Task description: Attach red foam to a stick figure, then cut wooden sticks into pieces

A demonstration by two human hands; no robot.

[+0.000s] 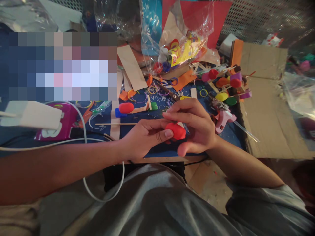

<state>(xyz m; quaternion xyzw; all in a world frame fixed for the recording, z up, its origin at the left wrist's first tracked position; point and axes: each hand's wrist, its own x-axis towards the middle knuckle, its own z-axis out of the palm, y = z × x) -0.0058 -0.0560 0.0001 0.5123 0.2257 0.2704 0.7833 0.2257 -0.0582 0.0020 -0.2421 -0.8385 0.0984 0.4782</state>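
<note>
Near the table's front edge, my left hand (145, 137) pinches a small red lump (179, 131), its thumb pressed on the lump's left side. The lump looks soft, perhaps modelling clay; its underside is hidden. Around its right side curves my right hand (197, 126), thumb and fingers apart, with nothing visible gripped in it. A thin wooden stick (114, 124) lies to the left, its right end hidden behind my left hand. Beyond it sits a small piece made of wooden strips (139, 109) with red, blue and green parts.
A pink glue gun (224, 120) with a clear stick lies at right, below a cluster of coloured pieces on wooden strips (222, 83). Scissors (168, 91), rubber bands and scraps litter the blue table. Cardboard (268, 108) stands right; a white cable (85, 127) loops across my left forearm.
</note>
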